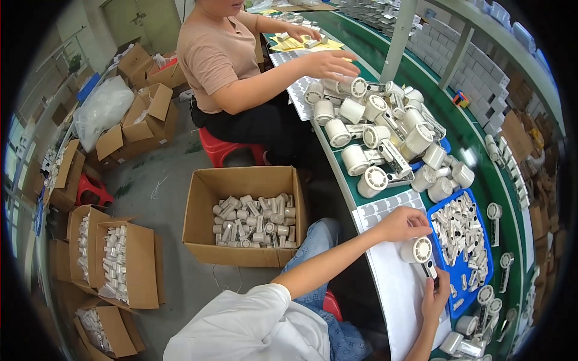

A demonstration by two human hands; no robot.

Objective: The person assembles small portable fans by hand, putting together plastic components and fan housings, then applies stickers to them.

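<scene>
A white handheld appliance (415,249) has a round slotted end, a short barrel and a handle with a dark strip. My right hand (436,295) is closed around the lower end of its handle, over the white sheet. Just above the barrel is my left hand (402,225), fingers curled and thumb close to them; whatever they pinch, if anything, is too small to make out. Partly under my left forearm lies a sheet of grey labels (388,204). To the right, a blue tray (448,265) holds many small white parts (460,231).
A heap of similar appliances (385,129) covers the green bench ahead; several more stand at the right. A cardboard box (241,177) of them sits left of my leg, with more boxes (141,265) beyond. A co-worker (217,66) sits on a red stool (226,147), reaching over the bench.
</scene>
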